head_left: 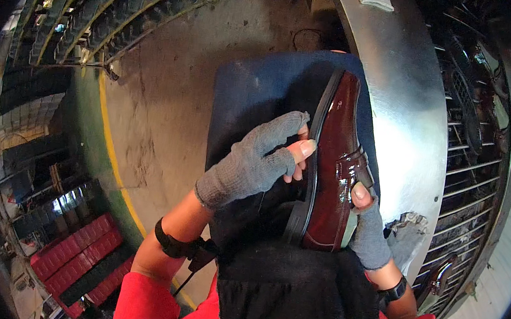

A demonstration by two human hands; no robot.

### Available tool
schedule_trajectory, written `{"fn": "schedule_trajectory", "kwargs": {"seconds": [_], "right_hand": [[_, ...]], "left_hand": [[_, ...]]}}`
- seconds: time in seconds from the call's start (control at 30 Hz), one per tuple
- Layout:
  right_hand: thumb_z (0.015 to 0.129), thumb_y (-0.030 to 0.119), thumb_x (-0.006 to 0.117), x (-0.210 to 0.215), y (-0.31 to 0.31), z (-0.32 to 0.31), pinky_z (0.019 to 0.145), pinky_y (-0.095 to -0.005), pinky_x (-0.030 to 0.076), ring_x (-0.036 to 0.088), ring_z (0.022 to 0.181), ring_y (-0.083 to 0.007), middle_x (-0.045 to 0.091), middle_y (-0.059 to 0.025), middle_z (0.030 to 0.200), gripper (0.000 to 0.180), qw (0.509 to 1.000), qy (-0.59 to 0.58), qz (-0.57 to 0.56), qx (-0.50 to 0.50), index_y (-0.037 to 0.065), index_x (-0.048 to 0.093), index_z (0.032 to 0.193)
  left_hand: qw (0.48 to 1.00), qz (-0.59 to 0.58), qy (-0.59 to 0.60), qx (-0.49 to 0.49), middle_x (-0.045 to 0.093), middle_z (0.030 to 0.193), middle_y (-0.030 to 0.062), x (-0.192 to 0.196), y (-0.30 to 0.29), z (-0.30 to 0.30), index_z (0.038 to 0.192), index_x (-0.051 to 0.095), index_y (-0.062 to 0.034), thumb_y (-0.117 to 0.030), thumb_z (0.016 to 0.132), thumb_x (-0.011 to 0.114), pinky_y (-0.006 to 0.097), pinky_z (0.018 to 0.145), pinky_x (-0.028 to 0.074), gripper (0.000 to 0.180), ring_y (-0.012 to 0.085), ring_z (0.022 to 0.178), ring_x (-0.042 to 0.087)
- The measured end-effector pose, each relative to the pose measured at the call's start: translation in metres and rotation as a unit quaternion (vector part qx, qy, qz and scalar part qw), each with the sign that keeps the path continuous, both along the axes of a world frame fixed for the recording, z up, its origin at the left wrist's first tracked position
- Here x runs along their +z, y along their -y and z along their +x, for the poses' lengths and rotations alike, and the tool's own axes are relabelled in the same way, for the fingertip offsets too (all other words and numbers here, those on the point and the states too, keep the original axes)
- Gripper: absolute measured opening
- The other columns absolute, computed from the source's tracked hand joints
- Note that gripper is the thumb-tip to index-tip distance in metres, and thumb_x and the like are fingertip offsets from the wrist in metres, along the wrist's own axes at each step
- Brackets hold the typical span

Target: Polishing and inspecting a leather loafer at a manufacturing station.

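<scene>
A glossy dark-red loafer (333, 167) with a black sole lies lengthwise on its side on a dark blue cloth (256, 92) over my lap, toe pointing away. My right hand (372, 229), in a grey glove with bare fingertips, grips it at the foot opening, the thumb on the upper near the strap. My left hand (262, 154), gloved alike, is beside the sole edge. Its fingers are curled and the thumb tip is close to the sole; whatever is between them, if anything, is hidden.
To the right runs a smooth metal surface (416, 119), with a rack of metal bars (470, 192) beyond it holding dark shoes. Further shelving (96, 21) stands at the upper left. Red stacked pieces (78, 247) lie at the lower left, past a yellow floor line (110, 139).
</scene>
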State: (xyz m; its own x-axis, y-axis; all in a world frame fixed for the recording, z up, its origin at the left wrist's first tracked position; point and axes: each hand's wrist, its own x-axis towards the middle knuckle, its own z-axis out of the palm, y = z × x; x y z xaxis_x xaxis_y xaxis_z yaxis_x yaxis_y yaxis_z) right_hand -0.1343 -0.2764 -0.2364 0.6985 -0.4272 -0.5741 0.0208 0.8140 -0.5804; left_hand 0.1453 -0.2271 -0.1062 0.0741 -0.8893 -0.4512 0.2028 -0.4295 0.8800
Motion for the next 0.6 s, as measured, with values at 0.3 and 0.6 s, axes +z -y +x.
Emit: {"fn": "schedule_trajectory", "kwargs": {"seconds": [0.3,0.6], "right_hand": [[0.098,0.040,0.074,0.036,0.008,0.007,0.092,-0.0363,0.065,0.074,0.104,-0.0250,0.069,-0.0156,0.129,0.067,1.000,-0.021,-0.012,0.008,-0.001,0.051,0.145],[0.092,0.051,0.077,0.071,0.017,0.026,0.096,-0.0366,0.063,0.073,0.112,-0.0257,0.067,-0.0158,0.131,0.079,0.999,-0.049,-0.012,0.010,0.002,0.050,0.148]], "left_hand": [[0.999,0.015,0.027,-0.013,0.063,0.083,0.0031,0.007,0.001,0.005,0.113,0.057,-0.0014,-0.017,0.107,0.061,0.026,0.063,0.055,0.018,0.0075,0.070,0.062],[0.996,0.022,0.091,0.012,0.063,0.083,0.0036,0.020,0.008,-0.006,0.111,0.059,-0.0017,-0.012,0.103,0.062,0.029,0.061,0.054,0.013,0.0088,0.068,0.062]]}}
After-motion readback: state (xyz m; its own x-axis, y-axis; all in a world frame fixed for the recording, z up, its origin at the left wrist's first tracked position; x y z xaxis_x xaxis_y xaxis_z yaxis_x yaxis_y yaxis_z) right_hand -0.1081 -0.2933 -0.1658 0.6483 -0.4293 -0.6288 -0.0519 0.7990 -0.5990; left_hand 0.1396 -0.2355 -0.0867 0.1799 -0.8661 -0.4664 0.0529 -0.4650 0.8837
